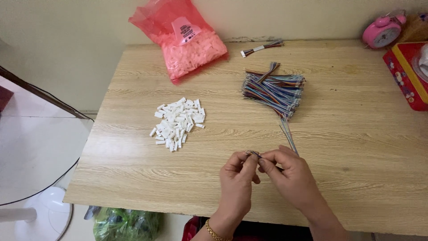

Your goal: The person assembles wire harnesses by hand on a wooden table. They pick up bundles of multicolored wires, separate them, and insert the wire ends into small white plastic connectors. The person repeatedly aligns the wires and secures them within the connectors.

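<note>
At the near edge of a pale wood-grain table [356, 147], the left hand [238, 178] and the right hand [292, 176] meet fingertip to fingertip, both pinched shut on the end of a thin strand of coloured wires [289, 136] that trails back toward a fanned bundle of multicoloured wires [274, 89]. A loose heap of small white plastic connectors [177, 122] lies well to the left of the hands. Farther back slumps a crinkled pink plastic bag [185, 38] of the same parts, beside a short finished wire lead [262, 47]. Bare tabletop stretches right toward a red box [403, 73] and pink alarm clock [382, 31].
</note>
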